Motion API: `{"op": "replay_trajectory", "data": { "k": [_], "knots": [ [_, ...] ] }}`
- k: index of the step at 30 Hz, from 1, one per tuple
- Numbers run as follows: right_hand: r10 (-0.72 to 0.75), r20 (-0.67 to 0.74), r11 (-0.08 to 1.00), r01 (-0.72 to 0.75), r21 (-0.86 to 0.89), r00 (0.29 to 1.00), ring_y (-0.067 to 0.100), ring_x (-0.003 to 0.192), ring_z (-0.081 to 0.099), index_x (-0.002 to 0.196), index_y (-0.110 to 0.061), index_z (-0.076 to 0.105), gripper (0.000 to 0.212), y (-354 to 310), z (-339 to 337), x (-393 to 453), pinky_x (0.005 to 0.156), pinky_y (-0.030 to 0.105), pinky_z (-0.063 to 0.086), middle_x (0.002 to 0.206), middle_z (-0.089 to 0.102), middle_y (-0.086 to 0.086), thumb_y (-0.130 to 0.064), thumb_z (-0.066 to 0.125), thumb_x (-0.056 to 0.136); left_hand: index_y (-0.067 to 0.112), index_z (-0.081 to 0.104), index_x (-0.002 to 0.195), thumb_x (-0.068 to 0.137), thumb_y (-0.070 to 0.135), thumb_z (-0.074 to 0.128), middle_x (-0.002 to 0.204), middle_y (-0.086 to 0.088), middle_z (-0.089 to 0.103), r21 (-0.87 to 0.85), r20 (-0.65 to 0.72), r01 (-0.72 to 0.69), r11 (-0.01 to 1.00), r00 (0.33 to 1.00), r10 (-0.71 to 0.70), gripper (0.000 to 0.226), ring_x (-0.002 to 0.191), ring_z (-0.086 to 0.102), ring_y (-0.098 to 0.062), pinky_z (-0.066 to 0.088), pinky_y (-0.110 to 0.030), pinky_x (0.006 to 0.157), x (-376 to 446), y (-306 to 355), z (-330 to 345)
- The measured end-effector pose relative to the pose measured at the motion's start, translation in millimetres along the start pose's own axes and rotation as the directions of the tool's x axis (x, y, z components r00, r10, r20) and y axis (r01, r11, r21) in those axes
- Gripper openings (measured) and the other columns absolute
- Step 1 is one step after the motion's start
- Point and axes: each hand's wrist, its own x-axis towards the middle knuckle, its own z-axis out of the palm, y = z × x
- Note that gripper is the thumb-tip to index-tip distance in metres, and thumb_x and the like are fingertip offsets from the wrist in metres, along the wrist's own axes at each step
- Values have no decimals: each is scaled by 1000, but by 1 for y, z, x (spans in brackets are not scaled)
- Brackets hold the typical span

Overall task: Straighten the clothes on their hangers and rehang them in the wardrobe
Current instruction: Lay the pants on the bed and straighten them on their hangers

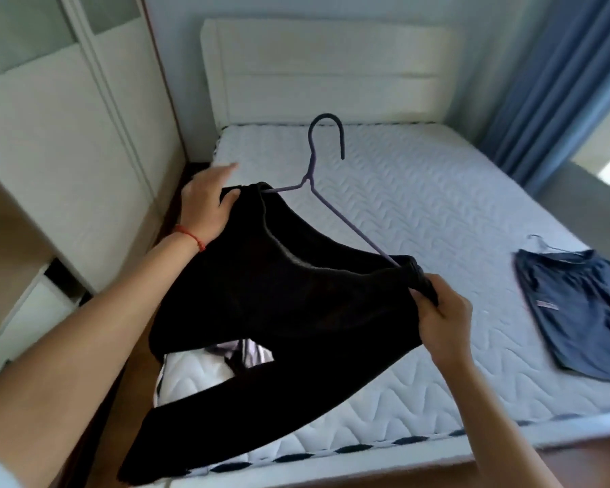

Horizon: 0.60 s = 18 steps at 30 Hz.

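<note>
So the person's standing at the foot of the bed (pixel 437 191), both arms out, holding a black top (pixel 279 304) up in the middle of the frame. Right hand (pixel 444 311), lower right, has its fingers curled round the garment's shoulder, right where the hanger arm disappears into the fabric. Left hand (pixel 205 202), left of center, grips the other shoulder with the thumb tucked in, though the forefinger sticks out straight.

The purple hanger (pixel 317 191) runs diagonally from upper left down to lower right between the 2 hands, hook pointing up toward the headboard (pixel 324 72). The top looks bunched and lopsided on it, so I'd guess the next bit is tugging each shoulder outward along that axis.

Further back, right edge, a blue garment (pixel 578 311) lies flat on the mattress on its own hanger. The wardrobe (pixel 50 135) fills the upper left, nearer the left hand.
</note>
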Motion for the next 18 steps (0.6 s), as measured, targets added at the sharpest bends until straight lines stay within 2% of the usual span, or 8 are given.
{"op": "replay_trajectory", "data": {
  "k": [2,5,7,9,12,14,16,18],
  "knots": [
    [-5,-71,1000,7,19,997,-9,55,52,80,-16,60,19,5,-35,-5,54,4,36,58,59,-30,2,56,77,3,60,117,93,15,48,121,-16,63,-109,133,-36,993,990,50,29,114,57,-29,38,-30,96,10,44,7],
    [1,-153,1000,3,25,988,-9,53,50,79,-21,62,18,22,-92,-14,53,6,36,57,59,-28,-6,55,74,-2,64,99,95,16,45,103,-18,66,-215,250,-72,974,960,126,26,96,59,-24,34,-18,76,11,112,18],
    [12,-196,1000,-15,-13,981,-7,53,48,75,-42,60,35,39,-139,-22,54,9,34,58,58,-25,-7,55,75,-4,60,92,96,18,43,96,-21,64,-247,268,-120,962,945,187,28,90,58,-26,32,-22,72,4,163,27],
    [39,-235,996,-55,-63,971,-6,56,49,76,-48,59,38,54,-192,-29,56,13,37,63,61,-25,-10,57,76,-3,57,92,97,23,41,94,-21,63,-262,257,-195,945,930,263,31,90,59,-31,35,-29,74,-4,216,42],
    [63,-309,981,-117,-158,949,-13,63,54,89,-31,61,35,70,-277,-37,61,5,37,70,62,-33,3,62,80,-1,58,93,87,50,30,92,-21,63,-272,191,-349,897,894,405,58,87,59,-32,39,-35,74,-17,306,62],
    [79,-362,960,-169,-224,929,-10,67,55,97,-15,63,25,78,-334,-43,64,1,36,73,66,-25,4,62,81,-2,59,98,78,57,23,95,-22,62,-276,176,-455,847,842,510,72,90,59,-34,42,-38,79,-25,367,74],
    [118,-386,936,-232,-263,915,10,80,59,101,-10,64,21,84,-386,-52,66,10,38,83,67,-4,-5,60,81,0,59,104,74,60,23,101,-21,62,-276,182,-513,813,802,568,76,96,58,-34,42,-41,85,-37,423,85],
    [162,-398,907,-296,-301,903,24,90,61,102,-12,64,24,87,-429,-63,75,30,39,91,69,9,-12,54,80,3,60,105,77,59,31,104,-19,62,-286,159,-530,798,795,585,69,100,58,-32,41,-39,87,-48,469,96]
  ]
}}
